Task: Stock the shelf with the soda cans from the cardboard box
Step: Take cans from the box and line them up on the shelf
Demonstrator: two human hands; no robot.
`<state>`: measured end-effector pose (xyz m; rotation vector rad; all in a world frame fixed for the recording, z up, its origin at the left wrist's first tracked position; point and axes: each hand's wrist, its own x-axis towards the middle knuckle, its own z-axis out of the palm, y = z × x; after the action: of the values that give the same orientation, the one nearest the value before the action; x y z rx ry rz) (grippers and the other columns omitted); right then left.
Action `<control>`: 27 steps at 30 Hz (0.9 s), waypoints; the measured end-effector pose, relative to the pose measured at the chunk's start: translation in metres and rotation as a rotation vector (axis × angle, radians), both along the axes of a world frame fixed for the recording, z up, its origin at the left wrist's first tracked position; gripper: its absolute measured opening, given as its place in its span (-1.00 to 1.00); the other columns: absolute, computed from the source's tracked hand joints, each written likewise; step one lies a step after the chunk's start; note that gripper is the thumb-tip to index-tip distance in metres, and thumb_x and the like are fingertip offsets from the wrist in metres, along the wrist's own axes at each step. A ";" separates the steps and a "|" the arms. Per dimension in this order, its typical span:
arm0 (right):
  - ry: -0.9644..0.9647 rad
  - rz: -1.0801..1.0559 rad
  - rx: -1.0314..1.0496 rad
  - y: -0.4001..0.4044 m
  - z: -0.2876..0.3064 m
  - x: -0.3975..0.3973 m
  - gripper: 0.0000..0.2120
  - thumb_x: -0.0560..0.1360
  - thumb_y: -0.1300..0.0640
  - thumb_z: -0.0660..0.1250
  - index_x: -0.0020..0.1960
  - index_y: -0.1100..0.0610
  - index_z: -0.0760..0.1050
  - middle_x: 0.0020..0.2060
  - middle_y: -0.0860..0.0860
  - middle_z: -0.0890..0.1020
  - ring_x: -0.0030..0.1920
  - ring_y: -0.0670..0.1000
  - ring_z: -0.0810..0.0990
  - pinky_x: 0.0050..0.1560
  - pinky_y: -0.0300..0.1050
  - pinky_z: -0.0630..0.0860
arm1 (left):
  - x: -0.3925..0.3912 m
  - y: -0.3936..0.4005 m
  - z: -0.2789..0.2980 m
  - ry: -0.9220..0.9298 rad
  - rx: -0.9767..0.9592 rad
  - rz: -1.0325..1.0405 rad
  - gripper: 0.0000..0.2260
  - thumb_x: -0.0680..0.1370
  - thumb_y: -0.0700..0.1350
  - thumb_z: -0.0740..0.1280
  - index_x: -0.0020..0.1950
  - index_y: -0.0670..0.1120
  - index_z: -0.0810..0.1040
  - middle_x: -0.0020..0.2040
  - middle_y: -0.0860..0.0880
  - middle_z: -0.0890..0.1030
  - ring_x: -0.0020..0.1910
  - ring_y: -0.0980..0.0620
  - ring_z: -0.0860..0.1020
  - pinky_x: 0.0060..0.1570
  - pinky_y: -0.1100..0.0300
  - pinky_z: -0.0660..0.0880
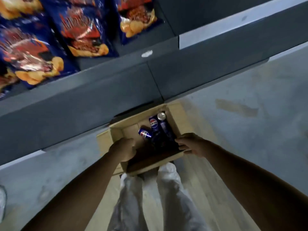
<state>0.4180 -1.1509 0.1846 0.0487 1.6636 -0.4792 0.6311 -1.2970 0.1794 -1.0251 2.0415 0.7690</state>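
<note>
Both hands are down at the open brown cardboard box (116,135) on the pale floor: the left hand (124,150) curls over the box's left wall, fingers hooked on the rim, and the right hand (190,144) grips the right-hand wall with its fingers reaching inside the edge. Neither hand holds a can; they seem to be steadying or shifting the box.

Inside lie several blue soda cans. One blue can with a red-white-blue roundel (145,134) lies tilted near the middle, a second blue can showing the same logo (154,123) lies just beside it, and a can seen end-on with its silver top (161,115) sits in the far corner. More dark cans lie along the right wall, too shadowed to count.

Above the box runs the dark grey metal shelf (83,100), and I see no cans on the part in view. Higher up, blue crisp bags with orange chips printed on them (31,54) fill another tier. By my reckoning the stocking has hardly begun here, and every visible can has yet to be lifted out.
</note>
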 end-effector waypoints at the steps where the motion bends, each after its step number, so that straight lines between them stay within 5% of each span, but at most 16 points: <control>1: 0.004 -0.005 0.021 0.004 -0.019 -0.003 -0.61 0.56 0.13 0.31 0.35 0.22 0.38 0.24 0.18 0.52 0.28 0.15 0.48 0.19 0.00 0.43 | 0.000 0.007 -0.017 -0.002 0.016 0.012 -0.74 0.58 -0.07 0.26 0.24 -0.10 0.49 0.19 -0.17 0.54 0.15 -0.13 0.53 0.03 0.05 0.48; 3: 0.016 -0.014 0.049 0.009 -0.045 -0.006 -0.60 0.56 0.14 0.31 0.35 0.24 0.38 0.27 0.20 0.50 0.30 0.16 0.46 0.23 0.02 0.41 | 0.000 0.017 -0.041 -0.003 0.028 0.005 -0.75 0.54 -0.03 0.31 0.19 -0.05 0.46 0.16 -0.11 0.54 0.09 -0.08 0.53 -0.07 0.11 0.48; 8: 0.021 -0.007 0.043 0.007 -0.131 -0.006 -0.63 0.56 0.15 0.31 0.34 0.20 0.41 0.26 0.17 0.50 0.26 0.12 0.48 0.26 0.01 0.44 | -0.009 0.036 -0.122 -0.086 0.121 0.162 -0.44 0.54 0.06 0.33 0.47 -0.07 0.24 0.40 -0.08 0.34 0.36 -0.08 0.35 0.22 0.09 0.38; 14: 0.050 -0.021 0.007 -0.014 -0.242 0.004 -0.72 0.57 0.18 0.27 0.27 0.16 0.41 0.29 0.23 0.46 0.30 0.19 0.44 0.34 0.07 0.40 | -0.019 0.036 -0.239 -0.079 0.203 0.382 -0.35 0.53 0.10 0.34 0.51 -0.08 0.16 0.44 -0.12 0.33 0.34 -0.09 0.38 0.11 0.14 0.37; 20: 0.098 -0.020 -0.029 -0.030 -0.346 0.014 -0.67 0.58 0.16 0.27 0.31 0.22 0.38 0.27 0.21 0.47 0.29 0.19 0.44 0.29 0.04 0.39 | -0.031 0.038 -0.344 0.050 0.342 0.774 -0.46 0.61 -0.07 0.26 0.50 -0.19 0.13 0.36 -0.17 0.42 -0.20 0.12 0.42 -0.32 0.33 0.41; 21: 0.101 -0.026 -0.036 -0.032 -0.360 0.014 -0.66 0.58 0.16 0.26 0.32 0.24 0.37 0.29 0.21 0.46 0.30 0.19 0.43 0.29 0.04 0.39 | -0.034 0.040 -0.360 0.063 0.342 0.798 -0.46 0.60 -0.06 0.28 0.49 -0.17 0.14 0.31 -0.14 0.44 -0.21 0.14 0.41 -0.26 0.32 0.42; 24: 0.107 -0.052 -0.064 -0.038 -0.397 0.012 -0.65 0.58 0.20 0.26 0.34 0.24 0.37 0.32 0.19 0.44 0.32 0.17 0.41 0.24 -0.01 0.39 | -0.041 0.050 -0.407 0.140 0.422 0.801 -0.49 0.54 -0.06 0.35 0.44 -0.08 0.24 0.23 -0.05 0.49 0.06 0.05 0.49 0.06 0.19 0.44; 27: 0.125 -0.028 -0.089 -0.040 -0.425 0.012 -0.71 0.58 0.21 0.25 0.29 0.22 0.41 0.23 0.19 0.49 0.17 0.15 0.50 0.12 -0.03 0.42 | -0.050 0.062 -0.441 0.218 0.518 0.901 -0.52 0.52 -0.13 0.37 0.41 -0.07 0.30 0.17 -0.02 0.50 0.10 0.02 0.50 -0.15 0.26 0.45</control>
<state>0.4297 -1.1907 -0.2407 -0.0235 1.7635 -0.5872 0.5814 -1.2352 -0.2620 -1.5773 1.3309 1.8120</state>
